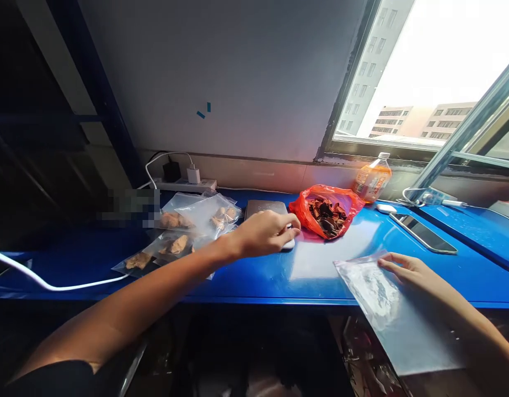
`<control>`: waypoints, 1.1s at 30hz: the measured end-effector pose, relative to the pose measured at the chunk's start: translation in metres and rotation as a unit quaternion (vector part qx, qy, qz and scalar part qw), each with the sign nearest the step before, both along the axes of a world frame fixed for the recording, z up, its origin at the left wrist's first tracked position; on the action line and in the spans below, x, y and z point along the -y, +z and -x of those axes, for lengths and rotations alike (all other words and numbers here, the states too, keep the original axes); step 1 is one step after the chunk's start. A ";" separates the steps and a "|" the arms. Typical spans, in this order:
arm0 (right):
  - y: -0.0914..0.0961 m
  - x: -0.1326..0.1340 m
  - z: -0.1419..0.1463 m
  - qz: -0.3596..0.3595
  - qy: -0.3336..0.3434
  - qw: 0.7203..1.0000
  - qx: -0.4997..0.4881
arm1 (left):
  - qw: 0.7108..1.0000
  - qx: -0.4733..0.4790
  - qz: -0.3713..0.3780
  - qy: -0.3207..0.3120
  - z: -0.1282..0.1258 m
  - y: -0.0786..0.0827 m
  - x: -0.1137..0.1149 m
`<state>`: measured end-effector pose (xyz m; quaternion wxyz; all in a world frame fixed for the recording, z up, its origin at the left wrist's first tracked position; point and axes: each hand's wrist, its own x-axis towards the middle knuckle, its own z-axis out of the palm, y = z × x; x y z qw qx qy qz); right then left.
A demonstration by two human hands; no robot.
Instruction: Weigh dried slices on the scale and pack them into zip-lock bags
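My left hand [267, 231] is closed in a pinch, just left of a red plastic bag [353, 208]; whatever its fingertips hold, if anything, cannot be made out. The red bag stands open, with dark reddish-brown dried pieces [326, 215] inside. Beneath that hand, partly hidden, lies a flat device with a grey metal top [258, 207] and a white edge, which looks like a small scale. My right hand [405, 267] pinches the top edge of a clear plastic bag [419, 331], which hangs over the table's front edge and seems flat.
Several clear bags with brown pieces [175, 220] lie at the left of the blue table [254, 284]. Behind them sits a power strip [183, 184] with a white charger [193, 175]. An orange drink bottle [374, 179] and a phone [423, 234] are on the right. A white cable [64, 286] crosses the left side.
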<state>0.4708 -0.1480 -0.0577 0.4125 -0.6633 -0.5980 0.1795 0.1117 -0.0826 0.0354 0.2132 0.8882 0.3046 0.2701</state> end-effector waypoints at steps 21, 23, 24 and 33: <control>-0.022 -0.111 0.039 -0.130 -0.061 0.943 0.301 | 0.866 -0.243 -0.080 0.430 0.161 -0.003 -0.093; -0.015 -0.115 0.037 -0.153 -0.025 0.918 0.365 | 0.853 -0.285 -0.025 0.435 0.161 0.001 -0.102; -0.010 -0.118 0.038 -0.157 -0.013 0.907 0.391 | 0.852 -0.295 0.003 0.432 0.161 0.003 -0.105; 0.042 -0.146 0.056 -0.206 -0.093 0.886 0.404 | 0.866 -0.289 0.018 0.408 0.147 0.006 -0.099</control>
